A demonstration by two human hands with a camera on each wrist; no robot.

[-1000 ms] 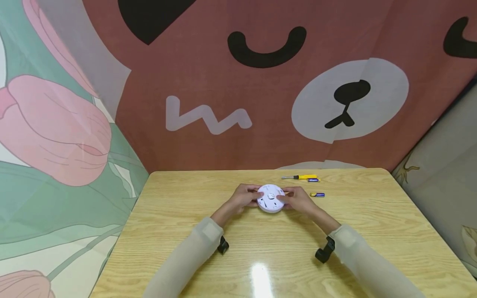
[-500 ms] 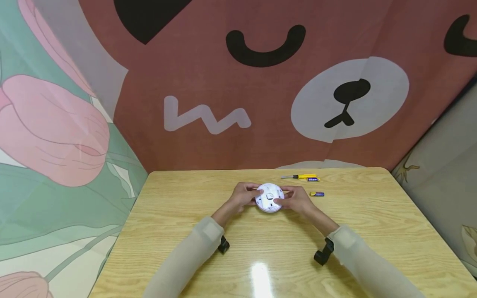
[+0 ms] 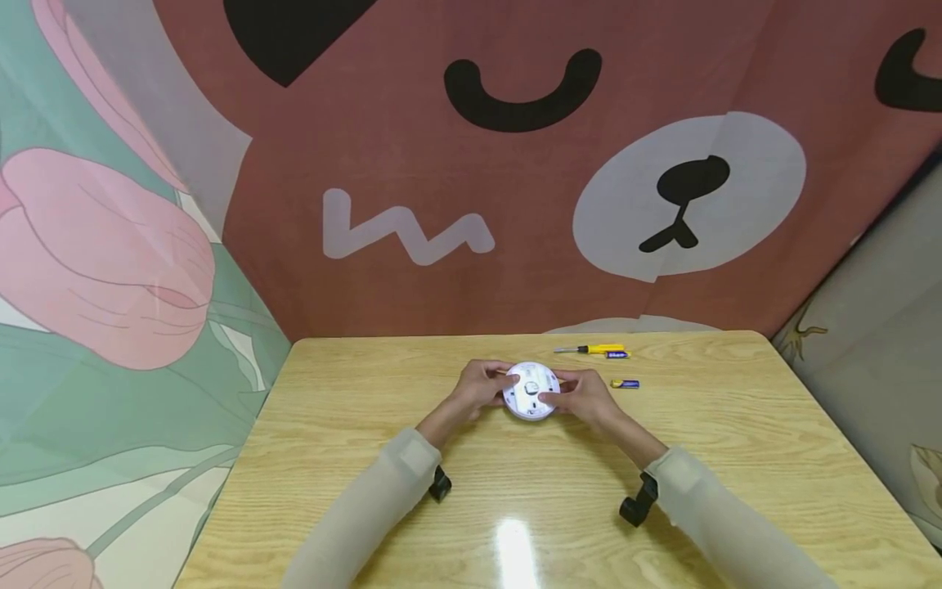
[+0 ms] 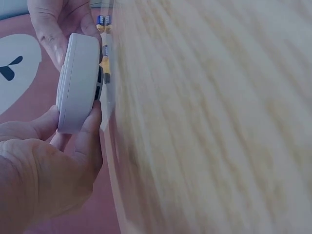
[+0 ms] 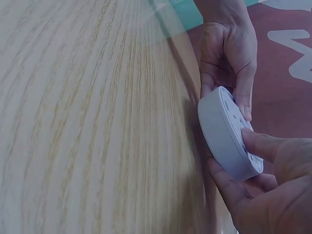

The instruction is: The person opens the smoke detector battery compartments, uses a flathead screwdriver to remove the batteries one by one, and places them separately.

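A white, round smoke detector [image 3: 526, 406] is held between both hands above the table, its flat back with small slots facing up. On its left edge my left hand [image 3: 480, 386] grips it, thumb on the back and fingers beneath. My right hand [image 3: 589, 394] pinches the right side, its thumb pressing lower on the back. In the left wrist view the detector [image 4: 78, 85] appears edge-on, with dark openings on its underside. The right wrist view shows the detector's thick side wall [image 5: 222, 134] and the right thumb [image 5: 261, 143] lying across its back.
Toward the table's back edge lies a screwdriver [image 3: 605, 349] with a yellow handle. One blue-and-yellow battery [image 3: 617, 355] lies beside it, and another battery [image 3: 625, 384] is nearer, right of the right hand. The wooden table [image 3: 353, 368] ends at a patterned cloth [image 3: 412, 294].
The smoke detector has turned and tilted slightly in the hands, so its back looks brighter. My right thumb has shifted lower on it. Both hands keep their hold.
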